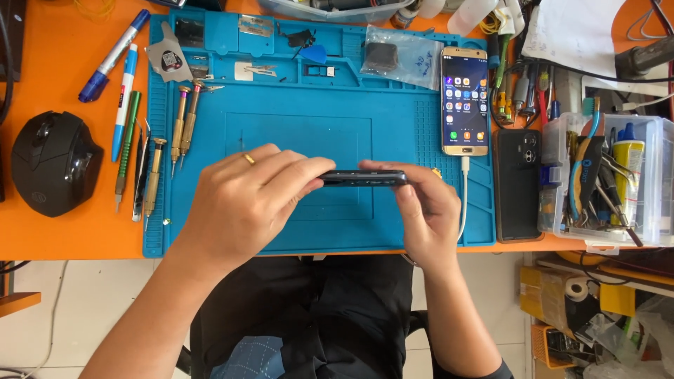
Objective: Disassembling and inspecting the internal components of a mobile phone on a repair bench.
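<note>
Where fingers (309, 172) meet, phone (365, 178) spans.

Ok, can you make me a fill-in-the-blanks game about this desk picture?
1. Both hands hold a dark phone edge-on above the ____ mat.
2. The left hand wears a gold ____.
3. The phone with the lit screen has a white ____ plugged into it.
4. A black computer ____ sits at the desk's far left.

Missing words: blue; ring; cable; mouse

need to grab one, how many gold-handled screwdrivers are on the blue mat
3, all at the mat's left edge: two side by side near the top, one lower left. Others may lie hidden under the hands.
</note>
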